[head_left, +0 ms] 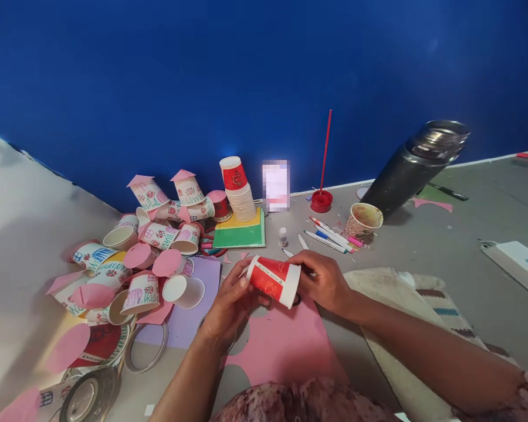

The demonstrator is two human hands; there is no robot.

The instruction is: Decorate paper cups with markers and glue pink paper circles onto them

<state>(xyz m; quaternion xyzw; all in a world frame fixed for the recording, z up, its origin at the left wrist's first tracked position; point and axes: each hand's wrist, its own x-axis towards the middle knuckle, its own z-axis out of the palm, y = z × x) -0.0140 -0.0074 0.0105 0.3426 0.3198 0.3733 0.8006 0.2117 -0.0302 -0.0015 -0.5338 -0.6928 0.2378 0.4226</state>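
Observation:
A red paper cup point(270, 280) with a white end and printed lettering lies sideways between my two hands, above a pink paper sheet point(286, 346). My left hand point(231, 299) grips its narrower end, with thumb and fingers wrapped round it. At the wide white end, my right hand point(325, 281) is closed on the cup, its fingertips partly hidden behind it. A small dark piece shows below the right fingers; I cannot make out what it is. The pink sheet has curved cut-outs along its left side.
Decorated paper cups point(158, 234) with pink paper pieces crowd the left. Stacked cups point(242, 202) stand on coloured paper point(246, 235). Behind my hands lie markers point(330, 237), a used cup point(364, 220) and a black flask point(405, 173). A cloth point(396, 316) lies right; tape rolls point(147, 346) lie left.

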